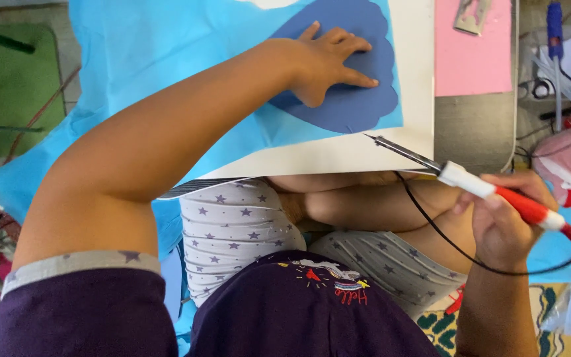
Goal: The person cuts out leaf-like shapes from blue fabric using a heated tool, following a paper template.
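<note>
Left hand flat, fingers spread, pressing dark blue cloud shape onto light blue paper. Right hand clenched around red-and-white soldering iron, tip over white board.

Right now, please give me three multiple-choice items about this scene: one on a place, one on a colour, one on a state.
1. Where does the left hand rest?
A. on the dark blue scalloped paper shape
B. on the pink sheet
C. on the lap

2. What colour is the handle of the corded pen-shaped tool?
A. green
B. red and white
C. black

3. What is the state of the right hand?
A. open flat
B. empty
C. closed around the tool

Answers: 1 A, palm lies on it; 2 B, both colours show; 3 C, fingers wrap the handle.
</note>
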